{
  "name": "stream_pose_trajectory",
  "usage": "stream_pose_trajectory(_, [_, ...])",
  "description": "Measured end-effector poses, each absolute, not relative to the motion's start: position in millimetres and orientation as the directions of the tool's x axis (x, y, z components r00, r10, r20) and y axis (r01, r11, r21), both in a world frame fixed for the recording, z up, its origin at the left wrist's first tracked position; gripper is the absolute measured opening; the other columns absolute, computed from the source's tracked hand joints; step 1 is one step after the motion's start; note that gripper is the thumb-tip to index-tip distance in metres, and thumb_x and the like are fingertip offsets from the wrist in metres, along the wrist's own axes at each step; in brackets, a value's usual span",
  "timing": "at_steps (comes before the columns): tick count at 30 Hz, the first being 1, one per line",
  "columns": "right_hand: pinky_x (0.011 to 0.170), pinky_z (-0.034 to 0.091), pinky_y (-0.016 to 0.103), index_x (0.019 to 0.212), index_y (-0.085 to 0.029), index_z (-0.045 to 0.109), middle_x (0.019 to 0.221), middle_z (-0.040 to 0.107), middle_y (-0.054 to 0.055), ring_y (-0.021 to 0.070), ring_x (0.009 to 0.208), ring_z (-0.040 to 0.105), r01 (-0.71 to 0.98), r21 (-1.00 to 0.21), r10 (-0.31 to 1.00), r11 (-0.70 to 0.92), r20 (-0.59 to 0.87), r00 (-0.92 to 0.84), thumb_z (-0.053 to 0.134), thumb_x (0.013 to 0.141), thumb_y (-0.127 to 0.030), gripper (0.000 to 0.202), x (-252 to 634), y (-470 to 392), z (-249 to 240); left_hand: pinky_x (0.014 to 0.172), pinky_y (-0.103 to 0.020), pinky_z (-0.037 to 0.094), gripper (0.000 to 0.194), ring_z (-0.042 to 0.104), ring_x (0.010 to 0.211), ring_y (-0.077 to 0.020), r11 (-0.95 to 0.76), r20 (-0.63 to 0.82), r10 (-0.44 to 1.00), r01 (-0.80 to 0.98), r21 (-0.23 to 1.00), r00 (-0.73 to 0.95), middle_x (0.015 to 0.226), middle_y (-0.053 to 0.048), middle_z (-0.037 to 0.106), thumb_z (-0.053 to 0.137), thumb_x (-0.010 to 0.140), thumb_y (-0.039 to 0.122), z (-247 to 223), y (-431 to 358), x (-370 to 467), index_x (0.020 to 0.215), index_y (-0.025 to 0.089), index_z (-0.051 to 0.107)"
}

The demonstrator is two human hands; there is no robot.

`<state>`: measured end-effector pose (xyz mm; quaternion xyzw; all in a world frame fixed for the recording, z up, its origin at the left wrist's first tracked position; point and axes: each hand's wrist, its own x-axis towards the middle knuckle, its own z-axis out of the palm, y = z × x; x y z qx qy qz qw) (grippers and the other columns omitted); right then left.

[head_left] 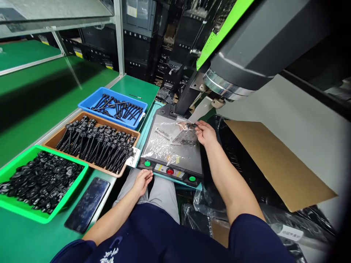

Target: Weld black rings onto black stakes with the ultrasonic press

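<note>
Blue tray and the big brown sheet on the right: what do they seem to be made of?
The blue tray looks like glossy molded plastic, given its even color and smooth rounded rim. The brown sheet is matte and flat, probably cardboard, though fiberboard is possible.

The right arm reaches forward, its hand (205,133) seemingly pinched. The left hand (143,181) hangs low, fingers loosely curled.

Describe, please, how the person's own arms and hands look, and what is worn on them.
Short dark navy-blue fabric sleeves cover the upper arms; the forearms are bare. The left hand and the right hand have no gloves, and no watch or bracelet shows.
</note>
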<state>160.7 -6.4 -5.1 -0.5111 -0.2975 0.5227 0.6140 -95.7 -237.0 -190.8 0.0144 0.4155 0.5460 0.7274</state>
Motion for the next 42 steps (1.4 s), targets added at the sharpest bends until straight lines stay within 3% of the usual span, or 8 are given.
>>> stream_pose_trajectory(4, [0.034, 0.043, 0.013, 0.086, -0.017, 0.057, 0.080, 0.069, 0.002, 0.0092, 0.048, 0.061, -0.373, -0.926, 0.933, -0.059, -0.185, 0.310, 0.058, 0.072, 0.001, 0.023, 165.1, -11.5, -3.2, 0.071, -0.018, 0.052, 0.018, 0.067, 0.076, -0.0092, 0.498, -0.630, 0.775, -0.667, 0.554, 0.055, 0.086, -0.003, 0.070, 0.076, 0.072, 0.023, -188.5, -243.6, -98.9, 0.076, 0.016, 0.060])
stream_pose_trajectory(10, [0.038, 0.050, 0.017, 0.089, -0.019, 0.054, 0.084, 0.067, -0.001, 0.0116, 0.054, 0.066, -0.417, -0.908, 0.921, -0.043, -0.198, 0.337, 0.061, 0.074, -0.004, 0.022, 174.4, -20.9, -2.1, 0.068, -0.024, 0.055, 0.022, 0.068, 0.072, -0.0123, 0.679, -0.716, 0.675, -0.527, 0.511, 0.176, 0.096, -0.011, 0.072, 0.078, 0.072, 0.019, -194.2, -258.4, -77.5, 0.088, 0.014, 0.065])
stream_pose_trajectory(15, [0.039, 0.052, 0.018, 0.091, -0.021, 0.054, 0.089, 0.065, -0.001, 0.0124, 0.056, 0.067, -0.376, -0.924, 0.932, -0.061, -0.187, 0.310, 0.063, 0.073, -0.007, 0.025, 180.7, -32.9, -1.5, 0.071, -0.025, 0.056, 0.031, 0.069, 0.079, -0.0130, 0.603, -0.640, 0.752, -0.558, 0.570, 0.159, 0.109, -0.012, 0.070, 0.076, 0.075, 0.019, -184.0, -253.4, -46.9, 0.103, 0.016, 0.062])
stream_pose_trajectory(21, [0.043, 0.056, 0.021, 0.094, -0.021, 0.056, 0.095, 0.066, 0.000, 0.0128, 0.059, 0.068, -0.321, -0.939, 0.946, -0.125, -0.210, 0.245, 0.063, 0.070, -0.005, 0.030, 194.1, -50.2, -13.5, 0.065, -0.024, 0.056, 0.046, 0.070, 0.075, -0.0134, 0.508, -0.630, 0.775, -0.641, 0.575, 0.050, 0.102, -0.010, 0.071, 0.073, 0.077, 0.017, -175.7, -253.9, -32.1, 0.119, 0.018, 0.054])
stream_pose_trajectory(24, [0.042, 0.057, 0.023, 0.094, -0.020, 0.058, 0.100, 0.066, 0.002, 0.0143, 0.058, 0.068, -0.310, -0.939, 0.953, -0.152, -0.222, 0.206, 0.064, 0.069, -0.004, 0.030, 203.0, -57.4, -22.3, 0.061, -0.022, 0.055, 0.043, 0.069, 0.069, -0.0124, 0.482, -0.657, 0.753, -0.702, 0.524, 0.026, 0.094, -0.007, 0.071, 0.074, 0.077, 0.016, -173.4, -252.6, -30.3, 0.116, 0.018, 0.056])
stream_pose_trajectory(29, [0.042, 0.057, 0.024, 0.094, -0.020, 0.060, 0.104, 0.067, 0.004, 0.0156, 0.059, 0.069, -0.342, -0.925, 0.957, -0.166, -0.234, 0.169, 0.065, 0.070, -0.007, 0.029, 208.7, -61.6, -36.8, 0.053, -0.017, 0.051, 0.021, 0.063, 0.056, -0.0078, 0.463, -0.722, 0.692, -0.769, 0.442, 0.002, 0.075, -0.001, 0.066, 0.074, 0.078, 0.019, -168.6, -232.4, -27.8, 0.092, 0.017, 0.058])
stream_pose_trajectory(37, [0.046, 0.056, 0.023, 0.097, -0.022, 0.062, 0.110, 0.068, 0.002, 0.0147, 0.063, 0.070, -0.364, -0.922, 0.970, -0.131, -0.194, 0.144, 0.064, 0.072, -0.011, 0.027, 214.0, -60.9, -35.9, 0.043, -0.015, 0.037, 0.024, 0.047, 0.043, -0.0046, 0.432, -0.660, 0.738, -0.654, 0.621, -0.140, 0.053, 0.006, 0.050, 0.080, 0.068, 0.020, -146.9, -219.4, -23.3, 0.070, 0.017, 0.056])
stream_pose_trajectory(42, [0.048, 0.057, 0.024, 0.097, -0.022, 0.063, 0.111, 0.069, 0.003, 0.0158, 0.065, 0.071, -0.409, -0.911, 0.975, -0.063, -0.142, 0.168, 0.066, 0.076, -0.019, 0.022, 220.2, -59.7, -22.0, 0.062, -0.020, 0.047, 0.020, 0.060, 0.070, -0.0115, 0.210, -0.371, 0.878, -0.455, 0.865, -0.301, 0.077, -0.001, 0.067, 0.081, 0.064, 0.024, -97.3, -209.9, -44.6, 0.072, 0.017, 0.064])
